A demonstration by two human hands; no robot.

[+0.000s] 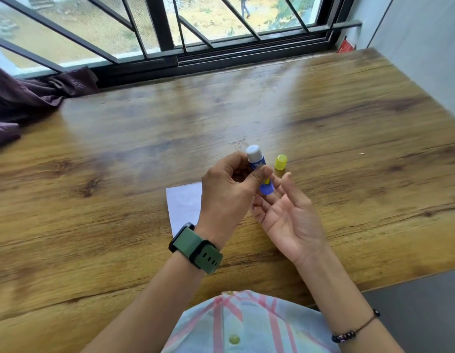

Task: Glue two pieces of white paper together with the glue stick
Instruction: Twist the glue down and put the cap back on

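Note:
My left hand (227, 192) grips a blue glue stick (257, 161) by its middle, tilted, with its uncapped white glue end up and its blue base low. My right hand (285, 212) is open, palm up, with its fingertips right by the stick's base. The yellow cap (281, 162) stands on the wooden table (119, 149) just beyond my right fingertips. White paper (184, 205) lies flat on the table under and left of my left hand, partly hidden by it. I cannot tell whether it is one sheet or two.
A dark purple cloth (30, 98) is bunched at the table's far left corner. A barred window (170, 34) runs along the far edge. A wall (425, 47) closes the right side. The table's front edge and grey floor (425, 314) show at lower right.

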